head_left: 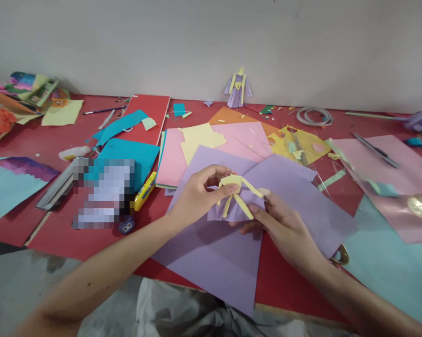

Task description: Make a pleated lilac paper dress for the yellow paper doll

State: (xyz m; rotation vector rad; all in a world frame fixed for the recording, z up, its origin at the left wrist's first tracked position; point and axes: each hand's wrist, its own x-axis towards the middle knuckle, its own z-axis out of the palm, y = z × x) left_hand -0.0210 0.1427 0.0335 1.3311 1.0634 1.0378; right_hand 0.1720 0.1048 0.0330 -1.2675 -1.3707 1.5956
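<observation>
Between my two hands is a small purple paper piece with yellow paper strips [244,206], held above large purple sheets [211,252]. My left hand [211,187] pinches its upper left part, the thumb lying over a yellow band. At its lower right edge, my right hand [274,215] grips it between thumb and fingers; some of those fingers are hidden behind the paper. Against the wall stands a purple and yellow paper doll dress [238,89] in similar colours.
Left of my hands lie a yellow glue stick [145,192], a blurred-out phone-like object [107,196], a blue sharpener [127,226] and a grey box [63,182]. Rightward are a utility knife [375,150] on pink paper, yellow scraps [302,145] and a coil of clear tubing [314,117].
</observation>
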